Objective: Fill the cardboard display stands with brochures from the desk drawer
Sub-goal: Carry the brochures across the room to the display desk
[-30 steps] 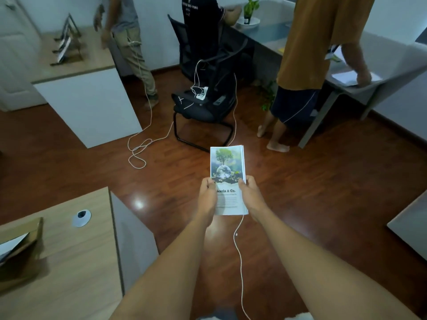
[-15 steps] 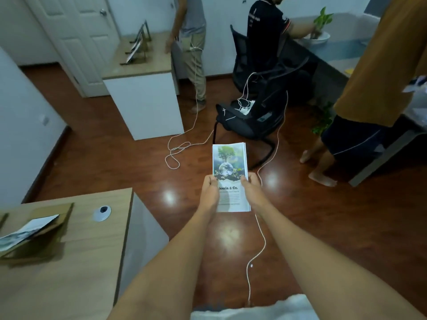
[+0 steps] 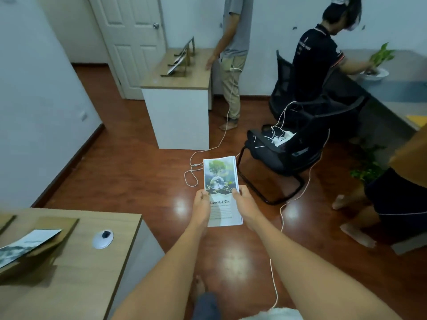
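I hold a stack of brochures [image 3: 220, 181] in front of me above the floor; its cover shows a tree over a globe and the words "Liceria & Co." My left hand [image 3: 201, 207] grips the stack's left edge and my right hand [image 3: 246, 207] grips its right edge. On the wooden desk [image 3: 76, 269] at lower left lies a cardboard display stand [image 3: 49, 244] with one brochure [image 3: 25, 245] in it. More cardboard stands [image 3: 182, 61] with brochures sit on a far desk [image 3: 180, 82] by the door.
A black chair [image 3: 286, 148] with white cables stands ahead right. A white cable [image 3: 196, 162] trails over the wooden floor. One person stands by the far desk, another by the right table [image 3: 392, 93] with a plant; a third is at far right.
The view has swung left: the near desk and its stand have come further into sight, the door and left wall have appeared. Both hands keep the same hold on the brochures.
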`<state>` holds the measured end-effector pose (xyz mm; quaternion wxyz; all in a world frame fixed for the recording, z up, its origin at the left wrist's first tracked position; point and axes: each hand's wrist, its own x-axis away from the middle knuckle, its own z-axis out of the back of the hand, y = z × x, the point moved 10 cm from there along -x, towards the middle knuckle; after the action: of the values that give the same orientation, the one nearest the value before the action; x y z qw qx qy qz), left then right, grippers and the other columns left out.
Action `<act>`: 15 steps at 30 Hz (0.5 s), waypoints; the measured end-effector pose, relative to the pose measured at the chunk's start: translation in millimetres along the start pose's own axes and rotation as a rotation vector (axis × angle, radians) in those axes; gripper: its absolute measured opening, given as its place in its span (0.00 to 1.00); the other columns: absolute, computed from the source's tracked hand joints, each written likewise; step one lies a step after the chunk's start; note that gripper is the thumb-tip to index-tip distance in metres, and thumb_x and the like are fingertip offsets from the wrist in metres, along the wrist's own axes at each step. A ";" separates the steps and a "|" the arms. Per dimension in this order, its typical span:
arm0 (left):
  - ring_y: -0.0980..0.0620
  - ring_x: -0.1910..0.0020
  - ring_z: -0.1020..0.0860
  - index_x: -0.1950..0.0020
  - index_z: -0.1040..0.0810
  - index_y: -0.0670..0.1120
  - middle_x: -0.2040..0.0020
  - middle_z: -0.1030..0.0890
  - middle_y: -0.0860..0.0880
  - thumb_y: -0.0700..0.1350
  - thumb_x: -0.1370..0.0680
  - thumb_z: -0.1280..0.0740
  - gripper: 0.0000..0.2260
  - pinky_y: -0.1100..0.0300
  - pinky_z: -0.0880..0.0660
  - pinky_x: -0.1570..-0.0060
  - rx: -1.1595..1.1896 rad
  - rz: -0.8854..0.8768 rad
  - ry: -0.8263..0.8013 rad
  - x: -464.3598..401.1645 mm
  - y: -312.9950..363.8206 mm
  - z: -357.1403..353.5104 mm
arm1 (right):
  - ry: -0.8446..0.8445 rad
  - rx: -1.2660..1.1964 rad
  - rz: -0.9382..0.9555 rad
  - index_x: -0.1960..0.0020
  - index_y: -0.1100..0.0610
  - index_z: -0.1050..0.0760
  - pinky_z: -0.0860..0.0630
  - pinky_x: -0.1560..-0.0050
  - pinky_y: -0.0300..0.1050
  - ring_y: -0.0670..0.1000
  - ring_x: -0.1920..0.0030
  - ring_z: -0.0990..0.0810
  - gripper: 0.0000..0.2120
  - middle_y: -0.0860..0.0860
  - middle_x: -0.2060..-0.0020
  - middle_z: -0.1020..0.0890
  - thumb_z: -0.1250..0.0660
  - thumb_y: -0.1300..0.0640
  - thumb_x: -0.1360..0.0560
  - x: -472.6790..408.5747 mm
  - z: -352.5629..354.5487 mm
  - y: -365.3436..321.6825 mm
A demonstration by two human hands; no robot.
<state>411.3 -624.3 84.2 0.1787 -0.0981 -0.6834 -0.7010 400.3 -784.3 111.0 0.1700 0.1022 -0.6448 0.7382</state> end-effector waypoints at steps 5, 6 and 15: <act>0.48 0.57 0.23 0.49 0.28 0.48 0.55 0.21 0.45 0.45 0.13 0.46 0.09 0.56 0.26 0.58 0.061 -0.011 0.029 -86.5 29.2 32.5 | -0.036 0.031 0.022 0.45 0.54 0.30 0.21 0.52 0.48 0.53 0.48 0.17 0.07 0.53 0.46 0.17 0.44 0.51 0.15 -85.4 -47.8 -38.0; 0.48 0.56 0.22 0.50 0.29 0.49 0.54 0.20 0.44 0.46 0.13 0.45 0.09 0.54 0.25 0.56 0.065 -0.002 0.030 -99.2 33.4 37.5 | -0.043 0.043 0.027 0.45 0.54 0.31 0.22 0.53 0.47 0.53 0.48 0.17 0.08 0.53 0.46 0.17 0.44 0.51 0.15 -97.7 -54.9 -45.6; 0.49 0.60 0.23 0.55 0.28 0.53 0.59 0.20 0.50 0.50 0.16 0.44 0.10 0.55 0.26 0.58 0.051 0.007 0.123 -216.7 101.6 101.2 | -0.133 0.054 0.043 0.47 0.51 0.29 0.22 0.41 0.59 0.56 0.44 0.17 0.06 0.54 0.45 0.17 0.44 0.52 0.16 -217.6 -135.8 -122.1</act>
<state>638.3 -498.8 100.0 0.2252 -0.0524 -0.6883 -0.6876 656.9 -662.7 122.4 0.1081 0.1414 -0.6366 0.7504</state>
